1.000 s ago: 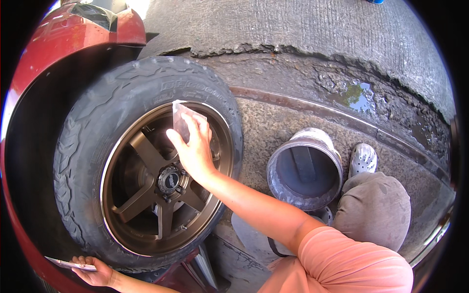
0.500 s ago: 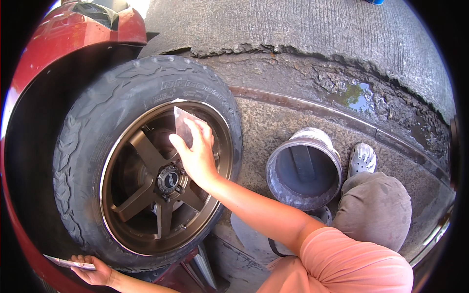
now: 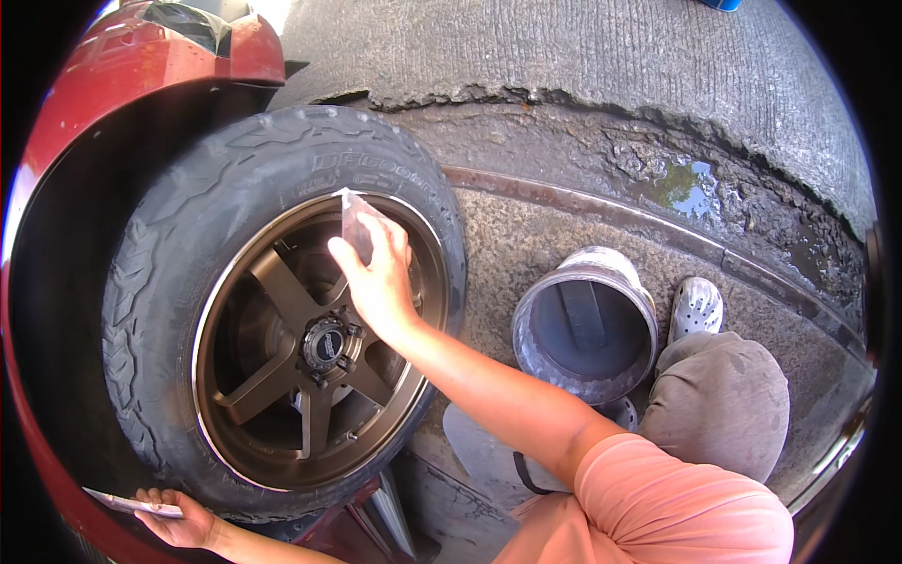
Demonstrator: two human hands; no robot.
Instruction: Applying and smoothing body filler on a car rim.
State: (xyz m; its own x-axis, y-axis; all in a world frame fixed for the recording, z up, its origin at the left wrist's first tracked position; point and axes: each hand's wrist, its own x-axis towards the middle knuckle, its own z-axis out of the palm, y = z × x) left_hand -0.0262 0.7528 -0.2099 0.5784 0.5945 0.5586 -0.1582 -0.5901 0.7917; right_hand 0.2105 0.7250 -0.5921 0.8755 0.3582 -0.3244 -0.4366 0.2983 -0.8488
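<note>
My right hand (image 3: 379,273) pinches a thin, flat grey-brown plate (image 3: 355,226), like a filler spreader, between thumb and fingers. Its pointed corner overlaps the upper lip of a bronze five-spoke wheel rim (image 3: 282,287); whether it touches the metal I cannot tell. A large black tyre (image 3: 160,282) with chunky tread surrounds the rim. Low on the left, my left hand (image 3: 183,522) is closed on another thin, flat, smeared plate (image 3: 132,504), beside the tyre's lower edge and the red fender (image 3: 70,498).
A bucket of dark water (image 3: 584,324) stands right of the wheel, close to my knee (image 3: 719,399) and grey clog (image 3: 697,305). Beyond it lie a metal edging strip (image 3: 601,209), broken muddy ground with a puddle (image 3: 691,188), and ridged concrete (image 3: 564,47).
My right hand has risen slightly with its plate, bringing the plate's corner up to the rim's lip. My left hand stays nearly still, holding its plate.
</note>
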